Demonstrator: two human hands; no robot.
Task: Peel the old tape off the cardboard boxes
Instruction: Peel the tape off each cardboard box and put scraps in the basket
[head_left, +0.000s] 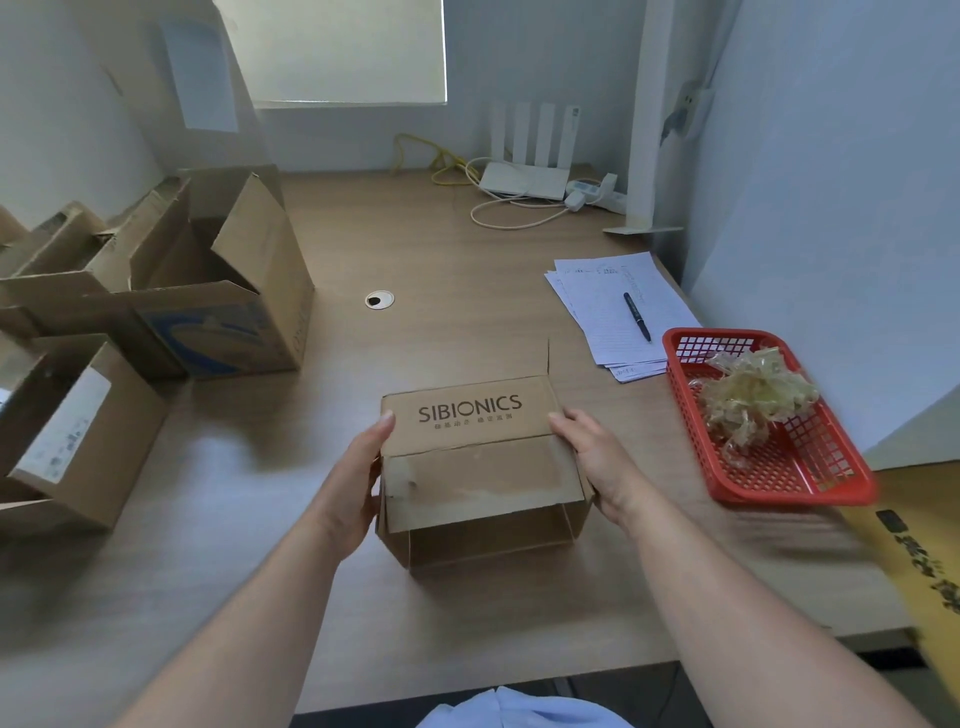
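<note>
Small brown cardboard box printed SIBIONICS on the middle of a light wooden desk, left hand grasping its left side, right hand grasping its right side, wad of crumpled yellowish tape in a red plastic mesh basket at right, open brown cardboard boxes at left

Pretty sure this is a small office corner. You've got a wood-look desk with a cable grommet cut into it. Behind the grommet, by the wall, there's a white router with four antennas, a yellow network cable and a power strip. Right of the grommet is a stack of lined papers with a pen on top. Left of it are open cardboard boxes.
</note>
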